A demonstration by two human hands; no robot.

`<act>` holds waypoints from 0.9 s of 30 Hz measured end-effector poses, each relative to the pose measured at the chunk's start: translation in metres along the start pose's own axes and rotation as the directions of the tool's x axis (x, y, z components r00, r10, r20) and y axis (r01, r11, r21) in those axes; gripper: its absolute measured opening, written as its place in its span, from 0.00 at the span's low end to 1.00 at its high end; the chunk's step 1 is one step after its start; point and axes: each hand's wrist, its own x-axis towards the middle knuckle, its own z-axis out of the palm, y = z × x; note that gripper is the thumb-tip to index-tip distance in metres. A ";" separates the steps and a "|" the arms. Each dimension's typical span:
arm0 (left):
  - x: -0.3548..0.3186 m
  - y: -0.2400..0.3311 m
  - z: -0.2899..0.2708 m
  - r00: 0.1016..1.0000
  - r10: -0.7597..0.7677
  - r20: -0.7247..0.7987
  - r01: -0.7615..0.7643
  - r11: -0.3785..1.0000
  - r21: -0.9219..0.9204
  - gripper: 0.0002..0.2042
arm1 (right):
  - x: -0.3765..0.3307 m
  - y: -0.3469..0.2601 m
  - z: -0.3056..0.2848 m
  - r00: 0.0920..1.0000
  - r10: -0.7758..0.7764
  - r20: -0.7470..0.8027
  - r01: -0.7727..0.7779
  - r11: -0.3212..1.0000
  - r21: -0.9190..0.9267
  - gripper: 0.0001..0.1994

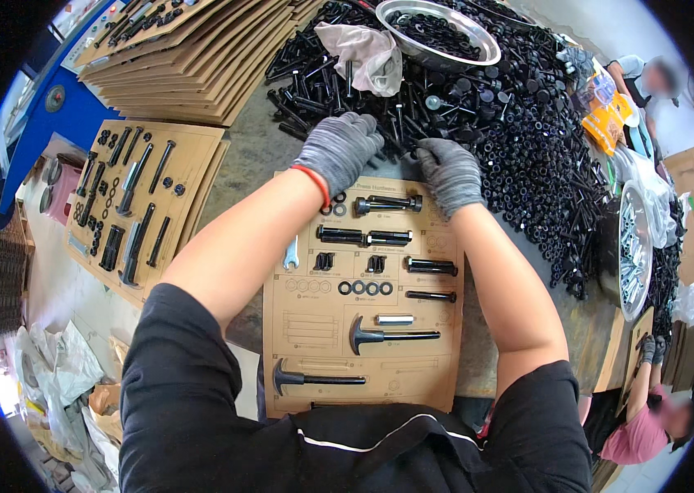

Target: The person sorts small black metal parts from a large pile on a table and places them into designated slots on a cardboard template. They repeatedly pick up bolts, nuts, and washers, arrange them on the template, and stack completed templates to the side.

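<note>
Grey work gloves cover both my hands, held at the near edge of a big pile of black bolts (306, 90). My left hand (337, 152), a red band at its wrist, has its fingers curled down among the bolts; what they grip is hidden. Facing it, my right hand (450, 174) has thumb and fingers pinched together on something dark, too small to name. Below them lies a printed brown cardboard sheet (339, 333) carrying black bolts (388, 205), black washers (366, 287), a silver sleeve (395, 320) and two hook-ended black rods (396, 335). A small wrench (291, 253) rests at its left edge.
Black nuts (528, 181) spread to the right of the pile. A metal bowl (491, 53) of small black parts stands behind, beside a rag (363, 53). Filled cards (191, 144) and a tall cardboard stack (199, 74) are left. A co-worker (638, 431) works at right.
</note>
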 end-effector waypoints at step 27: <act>-0.062 -0.068 -0.036 0.795 -0.595 0.122 0.563 0.647 -0.515 0.14 | 0.033 -0.069 -0.005 0.864 0.302 0.402 -0.220 0.946 -0.238 0.19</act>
